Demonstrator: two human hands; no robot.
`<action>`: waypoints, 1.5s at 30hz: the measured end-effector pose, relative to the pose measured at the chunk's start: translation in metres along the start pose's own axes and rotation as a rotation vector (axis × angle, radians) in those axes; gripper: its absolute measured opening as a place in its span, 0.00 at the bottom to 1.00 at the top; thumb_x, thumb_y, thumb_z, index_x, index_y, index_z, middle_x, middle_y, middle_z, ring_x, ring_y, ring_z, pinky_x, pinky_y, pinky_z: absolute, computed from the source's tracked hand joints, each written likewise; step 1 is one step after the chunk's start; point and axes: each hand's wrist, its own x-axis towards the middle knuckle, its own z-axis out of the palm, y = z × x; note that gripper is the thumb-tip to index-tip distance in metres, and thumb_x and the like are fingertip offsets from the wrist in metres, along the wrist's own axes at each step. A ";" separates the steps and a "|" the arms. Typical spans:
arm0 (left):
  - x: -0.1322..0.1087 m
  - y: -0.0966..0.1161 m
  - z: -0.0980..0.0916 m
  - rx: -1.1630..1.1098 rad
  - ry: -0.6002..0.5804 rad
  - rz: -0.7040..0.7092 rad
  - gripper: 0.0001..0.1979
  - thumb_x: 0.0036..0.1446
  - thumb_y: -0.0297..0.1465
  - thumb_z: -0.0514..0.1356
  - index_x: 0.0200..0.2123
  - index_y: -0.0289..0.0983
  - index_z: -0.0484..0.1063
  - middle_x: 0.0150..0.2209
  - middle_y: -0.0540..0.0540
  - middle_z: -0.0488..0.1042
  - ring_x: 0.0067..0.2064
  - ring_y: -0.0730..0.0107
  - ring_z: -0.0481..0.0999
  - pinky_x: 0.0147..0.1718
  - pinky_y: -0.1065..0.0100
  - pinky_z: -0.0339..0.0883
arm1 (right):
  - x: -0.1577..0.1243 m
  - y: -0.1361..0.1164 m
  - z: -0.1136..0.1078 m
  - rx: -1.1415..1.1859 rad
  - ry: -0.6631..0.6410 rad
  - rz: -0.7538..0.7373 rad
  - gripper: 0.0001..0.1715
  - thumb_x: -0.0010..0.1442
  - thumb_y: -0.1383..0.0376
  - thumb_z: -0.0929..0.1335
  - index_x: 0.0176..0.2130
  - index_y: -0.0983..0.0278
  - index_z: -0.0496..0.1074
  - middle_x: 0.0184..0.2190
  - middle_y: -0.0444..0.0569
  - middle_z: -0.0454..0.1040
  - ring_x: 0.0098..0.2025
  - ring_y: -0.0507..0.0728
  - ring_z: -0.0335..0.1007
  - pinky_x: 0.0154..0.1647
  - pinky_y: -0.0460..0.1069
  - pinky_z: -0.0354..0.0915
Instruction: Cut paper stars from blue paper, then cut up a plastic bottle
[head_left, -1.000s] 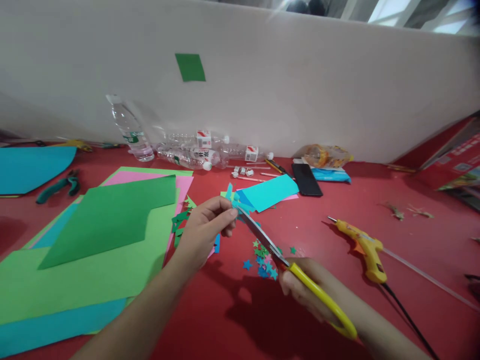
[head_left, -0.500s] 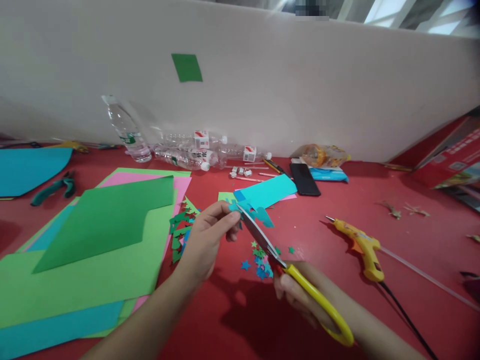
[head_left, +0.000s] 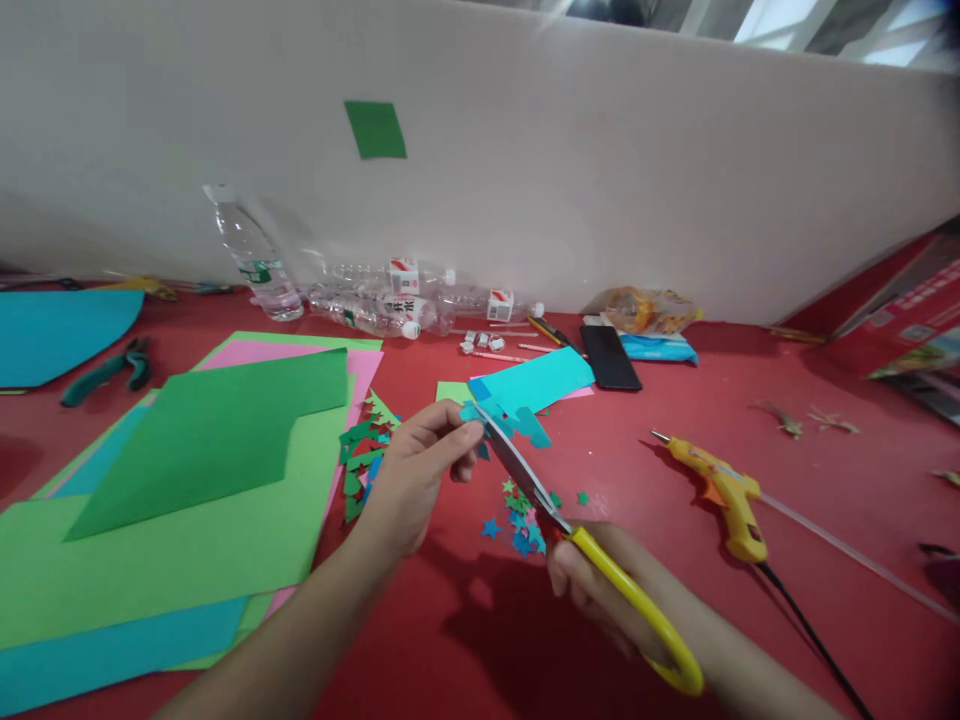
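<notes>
My left hand [head_left: 420, 465] pinches a small piece of turquoise paper [head_left: 470, 411] between thumb and fingers. My right hand [head_left: 600, 575] is wrapped round the yellow handle of a pair of scissors [head_left: 517, 468], whose blade tips meet the paper beside my left fingertips. The blades look nearly closed. Part of the turquoise paper shows beyond the blades. On the red table below lie several small cut-out stars [head_left: 521, 525] in blue, green and pink. Green paper offcuts [head_left: 360, 450] lie left of my left hand.
Stacked coloured paper sheets [head_left: 195, 560] cover the left, with pliers [head_left: 105, 378] behind them. Plastic bottles [head_left: 375, 310] line the wall. A turquoise strip [head_left: 536, 378] and a black phone [head_left: 611, 357] lie ahead. A yellow glue gun [head_left: 720, 490] with its cord is at right.
The turquoise piece at the scissor tips has shifted slightly in my left fingers. Both hands stay in nearly the same place, and the view has tilted a little.
</notes>
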 end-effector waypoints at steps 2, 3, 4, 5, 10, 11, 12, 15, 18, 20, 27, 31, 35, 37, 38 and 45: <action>-0.001 0.000 0.001 0.009 0.006 -0.005 0.10 0.51 0.33 0.65 0.24 0.38 0.67 0.19 0.56 0.66 0.21 0.79 0.62 0.21 0.76 0.57 | 0.001 0.000 0.002 -0.011 0.001 -0.026 0.35 0.59 0.35 0.56 0.25 0.62 0.60 0.15 0.36 0.52 0.16 0.46 0.46 0.14 0.43 0.43; -0.001 0.000 0.001 0.015 0.011 -0.006 0.10 0.51 0.33 0.64 0.24 0.38 0.67 0.19 0.56 0.65 0.21 0.79 0.61 0.22 0.75 0.57 | 0.001 0.000 0.003 -0.004 -0.008 -0.034 0.35 0.59 0.35 0.57 0.24 0.61 0.60 0.15 0.36 0.52 0.16 0.46 0.46 0.14 0.43 0.43; -0.001 0.000 0.000 0.026 0.022 0.001 0.09 0.51 0.33 0.64 0.24 0.39 0.67 0.19 0.56 0.64 0.21 0.79 0.60 0.23 0.75 0.58 | 0.002 0.001 0.003 0.008 -0.018 -0.033 0.34 0.59 0.35 0.57 0.24 0.61 0.59 0.14 0.36 0.52 0.16 0.46 0.46 0.14 0.43 0.43; -0.001 -0.001 0.000 0.043 0.037 0.019 0.09 0.52 0.32 0.64 0.24 0.39 0.67 0.20 0.56 0.63 0.22 0.78 0.61 0.24 0.74 0.58 | 0.002 0.001 0.004 0.022 -0.021 -0.026 0.34 0.59 0.36 0.57 0.24 0.61 0.59 0.14 0.36 0.52 0.16 0.46 0.46 0.14 0.43 0.43; 0.003 -0.009 -0.003 0.103 0.075 0.175 0.07 0.52 0.31 0.65 0.25 0.39 0.71 0.46 0.49 0.71 0.48 0.70 0.69 0.47 0.70 0.61 | 0.004 0.005 0.005 0.111 -0.002 0.023 0.36 0.55 0.32 0.58 0.25 0.61 0.60 0.14 0.35 0.53 0.15 0.46 0.46 0.14 0.43 0.44; 0.004 -0.011 -0.003 0.091 0.070 0.174 0.06 0.52 0.31 0.65 0.26 0.39 0.72 0.51 0.49 0.70 0.53 0.67 0.68 0.50 0.68 0.59 | 0.004 0.005 0.005 0.114 -0.001 0.030 0.37 0.54 0.32 0.58 0.25 0.61 0.60 0.14 0.35 0.53 0.15 0.46 0.46 0.14 0.43 0.45; 0.004 -0.012 -0.004 0.076 0.066 0.161 0.06 0.53 0.32 0.65 0.26 0.39 0.72 0.55 0.48 0.68 0.55 0.64 0.66 0.52 0.66 0.58 | 0.004 0.006 0.005 0.108 -0.003 0.029 0.37 0.54 0.31 0.58 0.25 0.61 0.61 0.14 0.36 0.53 0.15 0.46 0.47 0.13 0.43 0.45; 0.004 -0.013 -0.003 0.028 0.037 0.113 0.06 0.53 0.33 0.65 0.27 0.39 0.73 0.52 0.47 0.71 0.50 0.64 0.69 0.49 0.65 0.60 | 0.004 0.005 0.004 0.077 -0.006 0.000 0.37 0.55 0.31 0.57 0.26 0.62 0.62 0.14 0.36 0.55 0.14 0.46 0.48 0.13 0.43 0.45; 0.003 -0.011 -0.001 -0.017 -0.006 0.108 0.04 0.53 0.32 0.64 0.28 0.39 0.73 0.37 0.50 0.74 0.39 0.70 0.69 0.42 0.68 0.61 | 0.005 0.005 0.003 0.079 -0.015 0.028 0.39 0.52 0.29 0.57 0.26 0.62 0.62 0.14 0.35 0.53 0.13 0.46 0.47 0.12 0.43 0.45; 0.002 -0.010 0.000 -0.017 -0.007 0.116 0.04 0.53 0.31 0.64 0.27 0.39 0.73 0.33 0.52 0.72 0.37 0.71 0.68 0.41 0.70 0.60 | 0.005 0.005 0.003 0.082 -0.022 0.062 0.40 0.51 0.29 0.57 0.26 0.62 0.63 0.13 0.35 0.53 0.12 0.45 0.46 0.12 0.43 0.45; 0.002 -0.012 -0.002 -0.002 0.005 0.093 0.06 0.53 0.31 0.65 0.26 0.38 0.71 0.32 0.52 0.70 0.37 0.72 0.67 0.40 0.70 0.58 | 0.009 0.013 0.005 0.107 0.000 0.091 0.39 0.50 0.29 0.59 0.24 0.61 0.61 0.12 0.34 0.53 0.11 0.45 0.45 0.10 0.41 0.43; 0.003 -0.013 0.000 -0.031 0.023 0.078 0.06 0.51 0.31 0.65 0.25 0.38 0.72 0.28 0.53 0.69 0.34 0.73 0.65 0.38 0.71 0.59 | 0.012 0.012 0.006 0.107 0.037 0.139 0.35 0.49 0.32 0.62 0.23 0.61 0.60 0.10 0.34 0.53 0.09 0.44 0.45 0.08 0.41 0.44; 0.012 -0.008 -0.006 0.017 0.128 0.080 0.09 0.47 0.30 0.66 0.21 0.38 0.69 0.23 0.54 0.65 0.29 0.74 0.62 0.34 0.71 0.58 | 0.009 0.004 0.004 0.169 0.119 0.152 0.28 0.55 0.39 0.63 0.25 0.61 0.62 0.09 0.32 0.52 0.08 0.46 0.46 0.08 0.41 0.46; 0.018 -0.007 -0.014 0.083 0.194 0.123 0.10 0.47 0.30 0.66 0.20 0.38 0.68 0.22 0.54 0.64 0.28 0.74 0.61 0.31 0.71 0.57 | 0.007 -0.001 0.002 0.200 0.192 0.118 0.27 0.56 0.41 0.62 0.26 0.61 0.63 0.09 0.32 0.52 0.08 0.46 0.47 0.09 0.41 0.46; 0.021 -0.006 -0.018 0.119 0.224 0.142 0.09 0.47 0.30 0.65 0.20 0.38 0.68 0.22 0.54 0.64 0.28 0.74 0.61 0.30 0.71 0.57 | 0.007 -0.004 0.000 0.209 0.222 0.103 0.28 0.56 0.41 0.62 0.25 0.61 0.63 0.09 0.32 0.52 0.08 0.45 0.46 0.09 0.41 0.45; 0.009 -0.014 -0.009 0.406 -0.318 -0.087 0.07 0.51 0.31 0.62 0.23 0.38 0.70 0.23 0.53 0.66 0.27 0.72 0.64 0.29 0.69 0.57 | 0.017 -0.005 -0.005 0.176 0.278 0.068 0.25 0.52 0.43 0.66 0.25 0.60 0.61 0.07 0.32 0.53 0.08 0.46 0.49 0.11 0.42 0.48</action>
